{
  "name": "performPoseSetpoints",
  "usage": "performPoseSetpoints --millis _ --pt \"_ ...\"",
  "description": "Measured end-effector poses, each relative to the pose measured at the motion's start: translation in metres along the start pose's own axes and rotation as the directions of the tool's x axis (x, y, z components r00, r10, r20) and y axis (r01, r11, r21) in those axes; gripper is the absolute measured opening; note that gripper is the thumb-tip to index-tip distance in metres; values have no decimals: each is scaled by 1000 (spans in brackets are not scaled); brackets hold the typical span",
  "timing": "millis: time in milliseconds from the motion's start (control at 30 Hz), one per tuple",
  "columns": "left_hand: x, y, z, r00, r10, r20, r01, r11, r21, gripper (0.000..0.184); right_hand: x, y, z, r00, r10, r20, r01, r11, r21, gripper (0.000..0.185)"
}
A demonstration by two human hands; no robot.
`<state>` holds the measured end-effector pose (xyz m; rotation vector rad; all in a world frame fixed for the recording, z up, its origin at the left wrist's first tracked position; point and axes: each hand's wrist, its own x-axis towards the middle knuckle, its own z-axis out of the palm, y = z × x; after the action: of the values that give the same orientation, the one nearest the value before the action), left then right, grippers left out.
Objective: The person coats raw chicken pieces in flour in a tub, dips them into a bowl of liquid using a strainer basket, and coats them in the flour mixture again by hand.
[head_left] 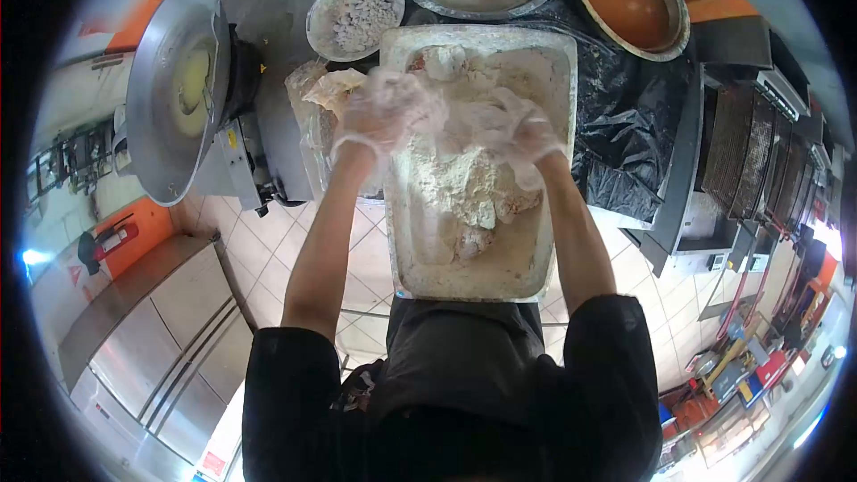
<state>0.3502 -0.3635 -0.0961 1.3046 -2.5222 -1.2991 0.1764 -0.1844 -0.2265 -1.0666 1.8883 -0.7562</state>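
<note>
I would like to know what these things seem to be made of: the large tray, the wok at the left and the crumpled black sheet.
Tray: perhaps plastic, with thick, rounded edges; pale powder obscures its finish.
Wok: metal, probably steel or aluminium, grey and smooth with a soft sheen.
Black sheet: most likely thin plastic, because it shows sharp creases and shiny highlights.

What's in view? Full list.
tray: one, off-white, centre
flour: one heap, cream, tray
coated pieces: several, whitish, tray
bowl: one, whitish, upper left
cloudy-liquid basin: one, grey, top
orange-liquid basin: one, grey, upper right
wok: one, grey, far left
bag: one, clear, left of tray
sheeting: uncounted, black, right of tray
cabinet: one, silver, lower left
floor tiles: many, pale, lower middle
clutter: uncounted, mixed, edges
sleeves: two, black, bottom
left hand: one, blurred white, over tray
right hand: one, blurred white, over tray
</note>
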Motion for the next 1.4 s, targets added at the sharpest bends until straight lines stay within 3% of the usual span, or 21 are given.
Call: performPoseSetpoints --millis 67,133,200,267,333,467,500,533,567,633,667,767,867,1000,1033,1067,1100,1200,1267,1333,1400 --pt "14 -54 35 999 -12 -32 -3 890 -457 51 2 11 15 994 92 -58 -53 875 481 51" --pt "-2 -16 69 960 -23 -279 31 999 24 25 -15 -29 19 941 257 -221 25 599 800 51" --pt "-8 6 64 944 232 -233 -210 971 113 26 -25 -41 9 938 217 -270 60 667 743 50" --pt "15 -60 76 974 213 -83 -228 893 -388 45 -22 -47 0 926 122 -357 140 768 625 50" --pt "19 -71 82 1000 -16 23 24 906 -422 55 -17 -50 -6 936 210 -282 154 476 866 50" --pt "6 -16 81 874 363 -322 -168 849 500 49 -17 -67 -18 909 -85 -409 168 971 172 48" --pt "8 11 50 987 99 -125 -78 983 167 56 -14 -65 -26 919 58 -391 242 701 671 47" --pt "13 22 30 983 -95 156 119 982 -150 63 -8 -80 -40 903 131 -409 247 621 744 45" --pt "29 8 30 990 139 24 -140 983 121 64 -2 -95 -54 882 203 -425 265 532 804 43" --pt "51 14 12 709 701 -74 -321 415 851 64 18 -123 -98 809 164 -564 165 859 485 47" --pt "69 30 -2 747 664 13 -292 310 905 62 38 -125 -117 754 -42 -656 204 964 173 51" --pt "167 48 -3 897 368 -245 -136 757 639 52 120 -123 -157 742 -358 -567 -13 837 -547 50" --pt "237 55 12 906 325 -269 -128 819 559 47 213 -58 -157 610 -651 -453 -63 529 -846 51" --pt "285 37 39 781 570 -256 -120 539 834 43 273 -32 -165 770 -558 -311 -28 457 -889 50" --pt "266 56 28 948 227 -224 -112 894 434 46 279 -27 -166 863 -385 -328 199 854 -480 48" --pt "261 51 29 866 348 -360 -221 911 349 50 280 -20 -164 947 -231 -225 263 957 124 46" --pt "257 44 32 749 455 -482 -348 889 297 54 246 -49 -171 937 -158 -313 36 931 -362 42" --pt "219 44 18 867 335 -369 -265 937 229 49 207 -58 -157 794 -326 -514 410 911 56 42" --pt "178 24 12 950 262 -168 -174 894 412 37 134 -70 -171 574 -811 -109 263 309 -914 51" --pt "120 16 10 933 360 -2 -343 890 300 44 63 -102 -138 842 -204 -500 80 963 -258 64" --pt "57 -15 39 968 249 13 -244 935 257 45 -10 -63 -79 870 -316 -378 -83 662 -745 63"
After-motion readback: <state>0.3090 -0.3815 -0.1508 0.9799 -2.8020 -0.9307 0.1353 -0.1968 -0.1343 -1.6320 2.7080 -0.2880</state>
